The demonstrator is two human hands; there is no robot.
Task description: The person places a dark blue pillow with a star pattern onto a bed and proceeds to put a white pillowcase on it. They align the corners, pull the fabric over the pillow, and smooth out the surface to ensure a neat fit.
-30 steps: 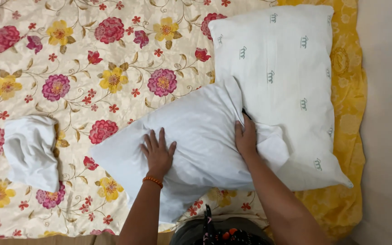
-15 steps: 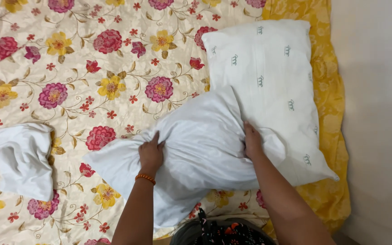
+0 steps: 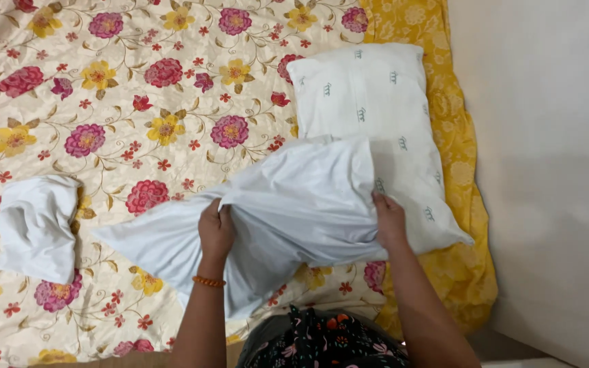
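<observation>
Left hand [image 3: 216,230] closed in a tight grip on bunched white pillowcase [image 3: 294,204]; right hand [image 3: 388,221] pinching its edge against the pillow [image 3: 376,129] just beyond — both on the floral bed [image 3: 103,102]. Risk: cloth slipping from the looser right grip, snagging a pillow corner.

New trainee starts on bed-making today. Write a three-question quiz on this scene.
1. True or false: the left hand grips a bunched fold of the plain white cloth pillowcase.
2. Which does the right hand rest at? A) the crumpled white cloth on the left B) the edge of the pillowcase over the white patterned pillow C) the wall
3. Fill in: the floral bedspread lies over a ______ sheet at the right edge.

Key: 1 true; 2 B; 3 yellow.
</observation>
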